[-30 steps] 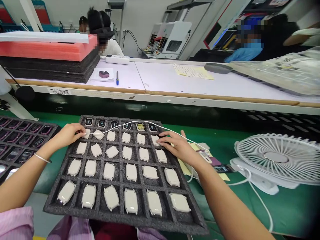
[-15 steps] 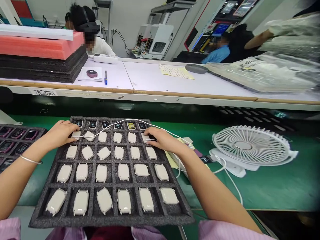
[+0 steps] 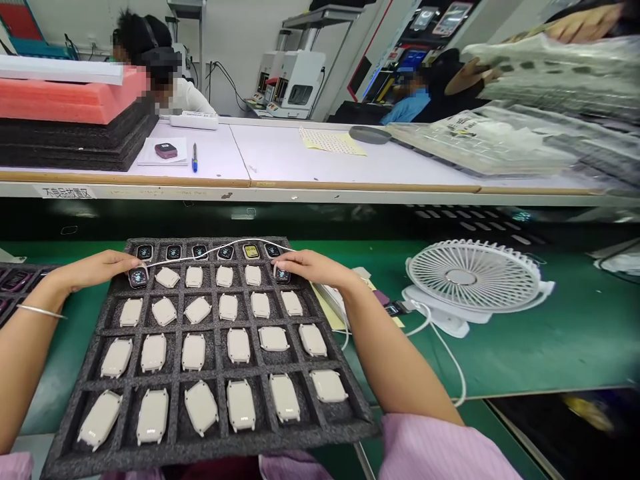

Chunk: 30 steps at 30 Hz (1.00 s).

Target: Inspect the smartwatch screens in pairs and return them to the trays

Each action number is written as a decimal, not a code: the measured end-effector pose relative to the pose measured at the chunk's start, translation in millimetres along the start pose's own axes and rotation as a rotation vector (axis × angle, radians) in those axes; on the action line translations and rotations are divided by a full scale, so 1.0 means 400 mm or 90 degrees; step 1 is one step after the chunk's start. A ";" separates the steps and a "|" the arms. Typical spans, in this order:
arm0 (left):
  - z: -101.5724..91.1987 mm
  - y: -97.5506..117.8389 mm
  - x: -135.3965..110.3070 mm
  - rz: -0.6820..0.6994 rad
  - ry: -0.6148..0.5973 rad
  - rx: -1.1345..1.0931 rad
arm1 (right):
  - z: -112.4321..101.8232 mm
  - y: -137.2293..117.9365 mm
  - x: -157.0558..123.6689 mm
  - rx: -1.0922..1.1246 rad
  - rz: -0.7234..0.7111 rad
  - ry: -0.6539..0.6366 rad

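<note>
A black foam tray [image 3: 200, 460] holds rows of smartwatch cases without straps, many lying with their pale backs up. My left hand [image 3: 103, 268] pinches the edge of a face-up smartwatch [image 3: 138, 277] at the left end of the second row from the back. At that row's right end, my right hand [image 3: 315, 267] pinches another face-up smartwatch [image 3: 283, 275]. Both screens are lit. A thin white cable [image 3: 215, 252] arches over the back row between my hands; its ends are partly hidden by my fingers.
A white fan [image 3: 473, 280] lies on the green bench [image 3: 565, 347] at right, its cord trailing forward. Another tray of dark watches [image 3: 17, 280] sits at left. Above, a white shelf [image 3: 285, 157] carries foam stacks [image 3: 70, 143], a pen [image 3: 195, 159] and plastic-wrapped trays. People work beyond.
The two watches at my fingers, earlier back up, now lie face up with lit screens. The view has shifted right. At the upper right, a person's hands have moved on the plastic-wrapped trays.
</note>
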<state>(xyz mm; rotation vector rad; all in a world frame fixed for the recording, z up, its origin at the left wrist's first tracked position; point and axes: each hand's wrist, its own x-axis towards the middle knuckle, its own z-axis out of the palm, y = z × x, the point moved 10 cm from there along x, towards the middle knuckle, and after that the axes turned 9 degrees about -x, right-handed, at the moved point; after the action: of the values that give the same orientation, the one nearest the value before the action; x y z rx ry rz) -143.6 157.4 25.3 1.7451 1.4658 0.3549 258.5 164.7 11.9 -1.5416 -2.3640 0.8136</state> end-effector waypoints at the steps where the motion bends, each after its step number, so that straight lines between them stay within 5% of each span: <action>1: -0.001 -0.003 0.001 -0.005 -0.005 0.002 | 0.003 -0.007 0.002 -0.017 -0.002 -0.019; 6: 0.007 -0.018 0.009 -0.031 -0.041 0.020 | 0.014 -0.017 0.001 -0.050 0.020 -0.098; 14: 0.014 -0.007 0.011 -0.047 -0.045 0.029 | 0.001 -0.013 0.011 -0.117 0.018 -0.071; 20: 0.011 -0.001 0.013 -0.040 -0.028 0.041 | -0.040 -0.043 0.015 -0.119 0.030 0.128; 25: 0.005 -0.015 0.021 -0.034 -0.025 0.041 | 0.057 -0.168 0.001 -0.175 -0.120 0.119; 30: 0.015 -0.012 0.024 -0.010 -0.042 0.047 | 0.114 -0.194 0.014 -0.331 -0.094 0.046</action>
<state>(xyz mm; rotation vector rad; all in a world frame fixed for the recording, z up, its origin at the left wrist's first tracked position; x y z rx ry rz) -140.2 163.8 15.5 1.7851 1.4609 0.2350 175.1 131.0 16.0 -1.4967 -2.7308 0.1039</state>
